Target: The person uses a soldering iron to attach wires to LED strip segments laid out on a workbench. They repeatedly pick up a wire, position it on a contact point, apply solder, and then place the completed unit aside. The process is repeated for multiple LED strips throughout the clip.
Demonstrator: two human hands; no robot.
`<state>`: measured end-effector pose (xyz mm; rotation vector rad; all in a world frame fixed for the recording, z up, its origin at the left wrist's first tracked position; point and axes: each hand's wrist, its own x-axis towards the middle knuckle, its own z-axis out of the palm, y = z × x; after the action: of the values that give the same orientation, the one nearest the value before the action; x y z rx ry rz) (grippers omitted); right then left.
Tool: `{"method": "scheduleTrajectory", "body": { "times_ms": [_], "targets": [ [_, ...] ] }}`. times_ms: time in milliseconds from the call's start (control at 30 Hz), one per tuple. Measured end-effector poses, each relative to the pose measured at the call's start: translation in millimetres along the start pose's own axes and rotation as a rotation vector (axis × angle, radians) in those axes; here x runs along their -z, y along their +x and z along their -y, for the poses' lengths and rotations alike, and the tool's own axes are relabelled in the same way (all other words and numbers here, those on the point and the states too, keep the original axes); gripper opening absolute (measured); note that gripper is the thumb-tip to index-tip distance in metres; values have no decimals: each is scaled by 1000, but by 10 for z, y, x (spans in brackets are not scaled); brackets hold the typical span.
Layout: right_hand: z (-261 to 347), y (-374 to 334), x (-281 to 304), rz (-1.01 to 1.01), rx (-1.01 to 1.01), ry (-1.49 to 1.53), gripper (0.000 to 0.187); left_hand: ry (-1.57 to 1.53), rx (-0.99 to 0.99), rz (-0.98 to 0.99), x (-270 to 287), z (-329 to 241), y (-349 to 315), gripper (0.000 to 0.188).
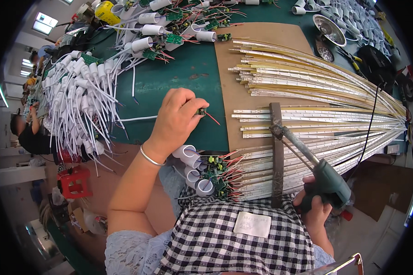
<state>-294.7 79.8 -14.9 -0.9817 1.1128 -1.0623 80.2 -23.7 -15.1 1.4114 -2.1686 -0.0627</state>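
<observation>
My left hand (176,118) is closed in a pinch on a small circuit board (201,111) above the green mat. A red wire (213,119) sticks out of the board to the right, and a white cable (137,119) runs leftward from the hand. My right hand (315,210) grips a dark green soldering gun (331,184). Its metal barrel slants up and left to a dark bar (277,160) lying across the LED strips (307,117). Just below my left hand, white tubes (205,187) with circuit boards (214,170) are wired to the nearest strips.
White tubes with cables (85,87) pile up at the left. More tubes with boards (150,30) lie at the far edge. A metal bowl (329,30), pliers (353,59) and a black cord (370,123) are at the right. A red stool (74,182) stands on the floor.
</observation>
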Motion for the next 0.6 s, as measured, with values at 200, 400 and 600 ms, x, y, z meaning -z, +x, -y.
{"method": "scheduleTrajectory", "body": {
  "times_ms": [200, 400, 600],
  "targets": [
    [-11, -11, 8, 5, 6, 8, 57, 70, 90, 62, 38, -9, -27, 53],
    [-60, -51, -4, -81, 35, -1, 54, 122, 246, 157, 286, 22, -107, 66],
    [-14, -18, -126, -107, 54, -33, 53, 127, 272, 137, 355, 80, -162, 56]
  ]
}}
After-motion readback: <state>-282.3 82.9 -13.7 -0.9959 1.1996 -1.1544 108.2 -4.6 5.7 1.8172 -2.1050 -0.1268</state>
